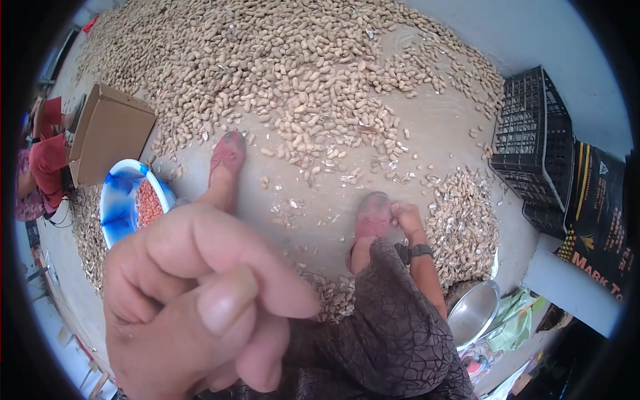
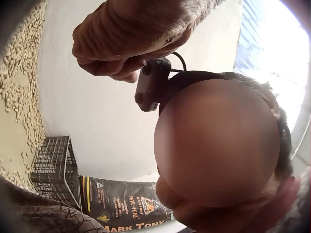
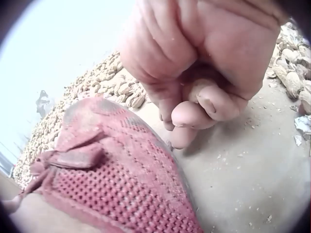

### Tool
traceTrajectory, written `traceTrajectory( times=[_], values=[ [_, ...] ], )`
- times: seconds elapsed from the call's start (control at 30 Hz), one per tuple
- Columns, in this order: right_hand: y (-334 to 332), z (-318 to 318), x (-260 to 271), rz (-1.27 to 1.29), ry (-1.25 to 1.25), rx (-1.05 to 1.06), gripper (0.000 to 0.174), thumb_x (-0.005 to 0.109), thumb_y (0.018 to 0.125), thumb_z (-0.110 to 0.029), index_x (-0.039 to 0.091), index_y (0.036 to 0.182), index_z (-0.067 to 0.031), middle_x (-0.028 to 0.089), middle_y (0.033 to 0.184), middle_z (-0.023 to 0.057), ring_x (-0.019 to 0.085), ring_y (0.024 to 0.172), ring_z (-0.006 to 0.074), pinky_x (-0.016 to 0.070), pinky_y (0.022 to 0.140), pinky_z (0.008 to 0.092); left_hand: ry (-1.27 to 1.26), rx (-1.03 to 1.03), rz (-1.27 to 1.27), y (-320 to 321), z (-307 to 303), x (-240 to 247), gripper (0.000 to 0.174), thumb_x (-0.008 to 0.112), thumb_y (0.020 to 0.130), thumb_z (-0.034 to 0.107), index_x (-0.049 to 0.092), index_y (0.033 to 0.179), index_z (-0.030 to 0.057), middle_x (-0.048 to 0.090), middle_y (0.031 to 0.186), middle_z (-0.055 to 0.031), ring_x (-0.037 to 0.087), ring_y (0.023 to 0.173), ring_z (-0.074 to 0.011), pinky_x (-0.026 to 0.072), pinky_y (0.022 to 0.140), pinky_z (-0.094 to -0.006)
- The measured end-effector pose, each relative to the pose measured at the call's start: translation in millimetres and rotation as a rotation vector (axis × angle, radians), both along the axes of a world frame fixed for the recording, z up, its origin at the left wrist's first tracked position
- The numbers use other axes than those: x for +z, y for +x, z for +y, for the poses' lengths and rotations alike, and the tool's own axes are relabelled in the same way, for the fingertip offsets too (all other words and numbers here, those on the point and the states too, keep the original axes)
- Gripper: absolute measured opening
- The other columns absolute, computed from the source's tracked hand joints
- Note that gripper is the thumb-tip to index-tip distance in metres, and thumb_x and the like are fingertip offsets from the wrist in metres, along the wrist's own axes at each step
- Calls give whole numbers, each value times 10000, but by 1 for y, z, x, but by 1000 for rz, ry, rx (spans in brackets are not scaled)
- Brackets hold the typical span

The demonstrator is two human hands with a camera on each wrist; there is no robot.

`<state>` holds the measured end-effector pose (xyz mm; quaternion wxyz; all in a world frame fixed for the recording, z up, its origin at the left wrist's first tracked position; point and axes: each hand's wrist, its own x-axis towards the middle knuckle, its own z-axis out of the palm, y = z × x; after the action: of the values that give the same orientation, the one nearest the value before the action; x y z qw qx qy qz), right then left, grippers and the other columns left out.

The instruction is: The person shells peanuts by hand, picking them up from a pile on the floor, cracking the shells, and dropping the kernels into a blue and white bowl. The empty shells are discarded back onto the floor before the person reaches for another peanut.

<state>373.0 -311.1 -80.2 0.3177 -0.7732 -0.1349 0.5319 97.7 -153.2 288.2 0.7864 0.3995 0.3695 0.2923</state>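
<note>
My left hand is raised close before the head camera, fingers curled and thumb laid against the index finger, with nothing visible in it. In the left wrist view that hand reaches the small black camera on the head. Low beside the right pink woven shoe is my right hand. The right wrist view shows this hand with its fingers curled round a small tan piece that looks like a peanut, mostly hidden, just off the shoe.
Unshelled peanuts spread over the floor ahead, with a heap of shells at right. A blue-and-white basin holds red kernels, near a cardboard box. Black crates, a printed sack and a metal bowl stand at right.
</note>
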Motion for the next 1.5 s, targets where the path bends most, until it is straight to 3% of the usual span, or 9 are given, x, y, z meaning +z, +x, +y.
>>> traceTrajectory(
  times=[0.47,0.67,0.83,0.93,1.17,1.23,1.27,1.33,1.5],
  values=[
    [39,66,-14,-309,237,-110,80,500,781,-52,560,824,-20,584,642,59,479,475,78,373,422,228,-75,0,-7,-12,4,-8,195,493,851,102,428,805,-77,458,475,-98,344,306,-73,263,286,-188],
    [44,104,-23,-630,263,97,240,557,738,-123,547,955,-22,613,751,138,597,690,226,465,644,325,-91,30,55,-21,9,-12,202,503,847,105,431,800,-78,445,461,-95,335,300,-78,256,280,-192],
    [34,133,-5,-878,-92,362,362,596,726,-276,533,999,-49,605,908,179,571,891,316,448,746,390,-82,1,95,-29,13,-14,203,504,847,103,436,797,-82,447,456,-99,333,297,-84,257,277,-194],
    [28,141,3,-857,-107,423,357,623,704,-304,546,939,-46,609,891,164,577,878,297,452,741,384,-159,-116,126,-29,12,-4,252,476,887,225,479,876,-26,466,534,-17,310,357,-26,256,347,-152],
    [19,118,2,-637,-40,600,304,673,649,-320,588,747,-45,611,775,153,591,772,293,454,692,357,-137,-133,73,-31,16,-5,221,443,896,186,463,874,-33,439,533,-11,307,356,-27,262,348,-147],
    [22,110,-9,-545,64,506,190,645,664,-194,578,697,-19,567,607,96,551,577,173,436,570,318,-129,-147,77,-32,16,-5,220,441,896,184,461,879,-34,441,537,-14,310,358,-28,263,349,-146],
    [23,108,-15,-544,62,506,190,645,664,-194,578,697,-19,567,607,96,551,577,173,436,570,318,-116,-162,78,-32,16,-6,219,440,896,183,459,885,-35,443,541,-17,312,359,-29,264,349,-144],
    [25,106,-24,-611,79,395,210,642,661,-222,580,696,-25,590,660,160,576,634,289,452,629,372,-107,-173,76,-32,16,-6,218,436,897,182,459,885,-35,444,542,-18,315,361,-30,264,349,-145],
    [29,113,-29,-565,97,233,177,603,666,-175,588,729,-10,593,661,167,585,623,250,458,618,340,-95,-181,88,-31,16,-6,215,433,896,180,459,887,-33,445,542,-21,321,365,-32,267,351,-145]
  ],
)
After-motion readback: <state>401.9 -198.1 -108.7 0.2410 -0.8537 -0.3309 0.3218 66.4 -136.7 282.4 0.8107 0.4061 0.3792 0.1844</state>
